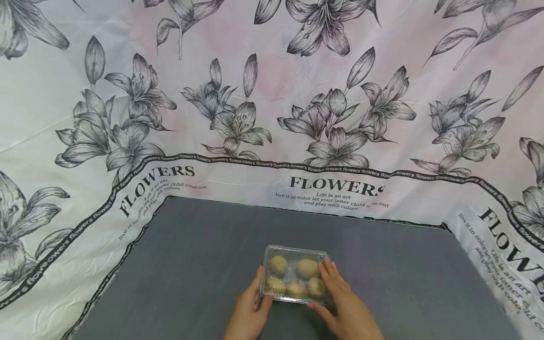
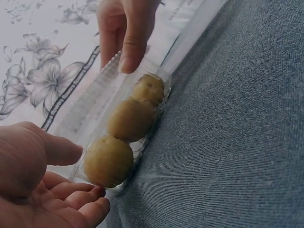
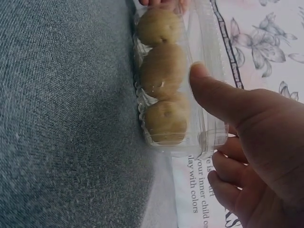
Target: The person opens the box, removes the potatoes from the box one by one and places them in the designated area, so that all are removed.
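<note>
A clear plastic clamshell box with a ridged rim sits low in the middle of the head view, over the grey tabletop. Inside it lie several yellowish-brown potatoes. My left hand holds the box's left end, thumb at the near corner and fingers along the side. At the other end my right hand grips it, with the thumb at the near edge and fingers reaching over the right side. Both wrist views show the lid closed over the potatoes.
The dark grey tabletop spreads around the box. Behind and beside it hangs a white and pink cloth printed with grey lilies and the word FLOWERS.
</note>
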A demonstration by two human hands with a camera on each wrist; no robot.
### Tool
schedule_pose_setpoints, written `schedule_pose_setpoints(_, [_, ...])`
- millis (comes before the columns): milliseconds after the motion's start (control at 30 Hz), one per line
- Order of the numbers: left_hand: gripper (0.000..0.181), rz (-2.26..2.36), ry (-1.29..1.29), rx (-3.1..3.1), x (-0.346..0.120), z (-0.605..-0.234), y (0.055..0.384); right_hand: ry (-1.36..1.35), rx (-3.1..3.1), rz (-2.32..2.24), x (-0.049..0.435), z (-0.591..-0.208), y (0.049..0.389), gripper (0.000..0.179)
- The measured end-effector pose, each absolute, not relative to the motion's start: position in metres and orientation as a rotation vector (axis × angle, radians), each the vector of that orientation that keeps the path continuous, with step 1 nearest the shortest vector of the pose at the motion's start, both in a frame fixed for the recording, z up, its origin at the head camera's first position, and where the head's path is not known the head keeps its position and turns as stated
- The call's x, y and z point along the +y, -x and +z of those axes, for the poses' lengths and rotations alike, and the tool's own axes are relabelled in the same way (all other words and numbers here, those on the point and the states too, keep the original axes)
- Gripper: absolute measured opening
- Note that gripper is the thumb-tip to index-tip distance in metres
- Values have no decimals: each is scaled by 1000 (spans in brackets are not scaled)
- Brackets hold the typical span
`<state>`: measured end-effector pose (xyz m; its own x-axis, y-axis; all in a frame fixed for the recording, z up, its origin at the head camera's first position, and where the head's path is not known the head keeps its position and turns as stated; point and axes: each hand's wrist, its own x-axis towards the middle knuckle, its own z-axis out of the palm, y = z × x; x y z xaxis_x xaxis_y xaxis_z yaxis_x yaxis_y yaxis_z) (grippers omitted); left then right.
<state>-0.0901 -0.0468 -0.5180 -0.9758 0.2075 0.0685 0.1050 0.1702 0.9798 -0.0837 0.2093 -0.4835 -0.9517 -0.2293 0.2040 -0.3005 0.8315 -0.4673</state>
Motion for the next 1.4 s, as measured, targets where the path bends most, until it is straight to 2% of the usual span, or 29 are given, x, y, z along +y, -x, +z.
schedule_pose_setpoints(1167, [76, 1946, -232, 2181, -51, -513, 94, -503, -2618, 524, 208, -495, 85, 71])
schedule_pose_setpoints(1400, [72, 1996, -330, 2221, -51, -512, 94, -569, -2467, 519, 206, -482, 93, 62])
